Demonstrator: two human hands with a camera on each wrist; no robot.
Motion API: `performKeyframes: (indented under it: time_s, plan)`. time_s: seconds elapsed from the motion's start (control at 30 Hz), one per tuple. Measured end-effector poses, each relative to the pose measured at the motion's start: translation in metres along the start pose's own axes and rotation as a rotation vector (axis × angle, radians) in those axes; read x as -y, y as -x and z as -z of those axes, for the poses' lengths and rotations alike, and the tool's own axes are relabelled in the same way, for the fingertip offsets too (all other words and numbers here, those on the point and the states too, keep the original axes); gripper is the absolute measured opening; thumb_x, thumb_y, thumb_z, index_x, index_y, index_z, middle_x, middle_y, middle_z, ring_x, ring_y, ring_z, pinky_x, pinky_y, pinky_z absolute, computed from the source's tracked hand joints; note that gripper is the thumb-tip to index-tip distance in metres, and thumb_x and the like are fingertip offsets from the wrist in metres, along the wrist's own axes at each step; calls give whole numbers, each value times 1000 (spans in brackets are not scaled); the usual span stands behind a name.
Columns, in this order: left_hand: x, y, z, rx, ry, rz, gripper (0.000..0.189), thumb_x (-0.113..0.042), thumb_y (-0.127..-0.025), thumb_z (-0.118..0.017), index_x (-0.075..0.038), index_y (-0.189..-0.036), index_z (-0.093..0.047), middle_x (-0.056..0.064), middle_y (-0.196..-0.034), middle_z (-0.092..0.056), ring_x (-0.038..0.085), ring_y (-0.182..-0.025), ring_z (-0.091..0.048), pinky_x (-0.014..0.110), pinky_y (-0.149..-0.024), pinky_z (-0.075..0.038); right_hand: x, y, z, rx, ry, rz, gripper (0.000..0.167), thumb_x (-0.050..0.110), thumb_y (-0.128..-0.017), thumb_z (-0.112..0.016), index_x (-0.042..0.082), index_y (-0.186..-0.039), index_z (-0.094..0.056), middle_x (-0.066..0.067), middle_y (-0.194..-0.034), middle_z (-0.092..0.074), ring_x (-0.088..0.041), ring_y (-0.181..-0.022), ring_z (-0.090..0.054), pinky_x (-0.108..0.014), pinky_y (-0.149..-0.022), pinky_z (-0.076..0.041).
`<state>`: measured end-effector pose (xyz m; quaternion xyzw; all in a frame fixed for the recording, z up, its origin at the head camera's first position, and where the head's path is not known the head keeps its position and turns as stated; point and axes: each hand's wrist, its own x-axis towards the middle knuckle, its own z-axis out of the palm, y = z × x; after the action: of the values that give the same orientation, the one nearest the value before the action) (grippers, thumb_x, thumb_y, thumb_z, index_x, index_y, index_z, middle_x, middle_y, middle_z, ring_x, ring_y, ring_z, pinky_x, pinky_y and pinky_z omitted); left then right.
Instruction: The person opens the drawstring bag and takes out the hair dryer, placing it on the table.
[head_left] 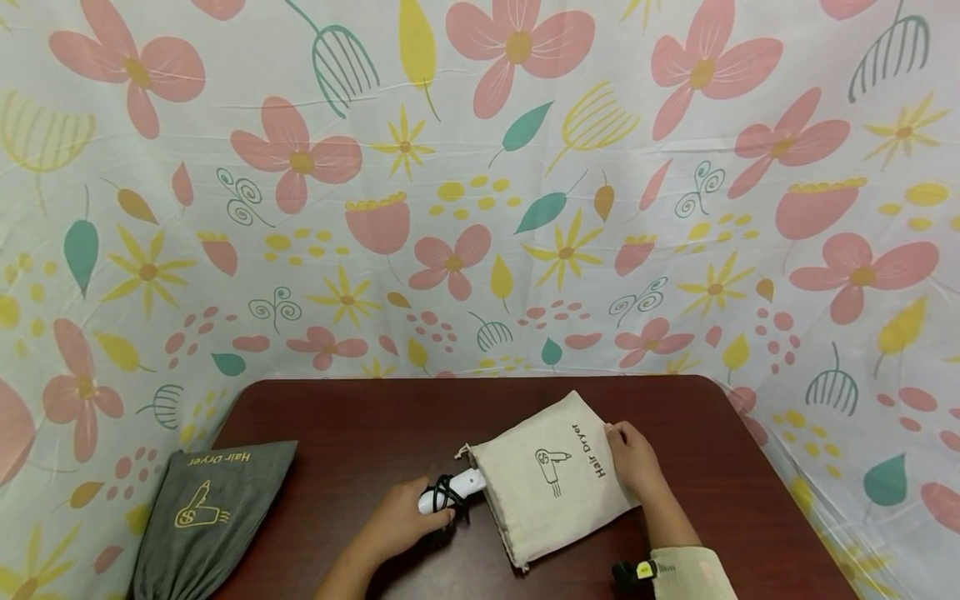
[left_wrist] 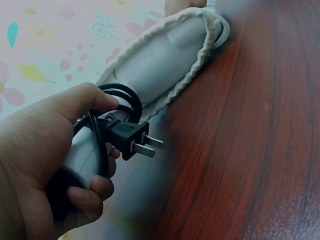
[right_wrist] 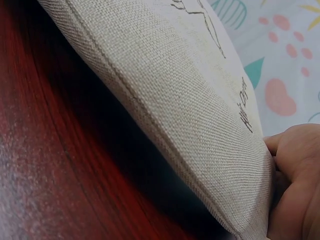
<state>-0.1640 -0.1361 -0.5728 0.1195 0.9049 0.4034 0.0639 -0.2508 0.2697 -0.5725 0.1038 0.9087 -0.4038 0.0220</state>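
Note:
A cream cloth bag (head_left: 558, 487) marked "Hair Dryer" lies over the table, its mouth toward the left. Inside that mouth shows the white body of a hair dryer (left_wrist: 159, 62); most of it is hidden by the cloth in the head view. My left hand (head_left: 397, 521) grips the dryer's handle, around which a black cord (left_wrist: 102, 150) is looped. The two-pin plug (left_wrist: 131, 137) sticks out beside the thumb. At the bag's closed right end, my right hand (head_left: 633, 457) pinches the cloth edge between thumb and fingers.
A grey drawstring bag (head_left: 213, 512), also marked "Hair Dryer", lies at the table's left edge. The dark red wooden table (head_left: 337, 433) backs onto a flowered curtain (head_left: 465, 208). A black strap device (head_left: 633, 573) sits at the right wrist.

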Motion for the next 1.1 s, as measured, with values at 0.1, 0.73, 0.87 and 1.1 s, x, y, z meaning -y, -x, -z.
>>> performKeyframes:
  time_s: [0.1, 0.73, 0.87, 1.1]
  plan:
    - [0, 1, 1, 10, 11, -3, 33, -40, -82, -77, -12, -92, -63, -6, -73, -59, 4, -62, -50, 23, -57, -43, -2, 0, 0, 5, 5, 6, 45, 45, -108, -37, 5, -112, -57, -12, -89, -59, -23, -82, -55, -32, -71, -41]
    - [0, 1, 4, 79, 55, 13, 32, -42, -84, -76, -13, -90, -63, -6, -74, -59, 5, -62, -51, 23, -56, -45, -6, -5, 0, 22, 25, 0, 36, 36, -109, -40, 5, -114, -58, -13, -93, -60, -25, -85, -57, -32, -71, -42]
    - [0, 1, 3, 91, 64, 21, 33, -43, -84, -76, -14, -89, -62, -6, -73, -59, 5, -61, -51, 23, -56, -44, -6, -5, 0, 33, 44, -11, 38, 38, -109, -38, 5, -114, -58, -14, -94, -61, -26, -86, -57, -34, -72, -43]
    - [3, 3, 1, 90, 69, 32, 32, -42, -83, -76, -15, -86, -61, -7, -72, -57, 6, -61, -49, 24, -55, -43, -6, -4, -1, 47, 69, -8, 36, 36, -109, -38, 5, -112, -56, -12, -89, -59, -24, -82, -57, -34, -71, -42]
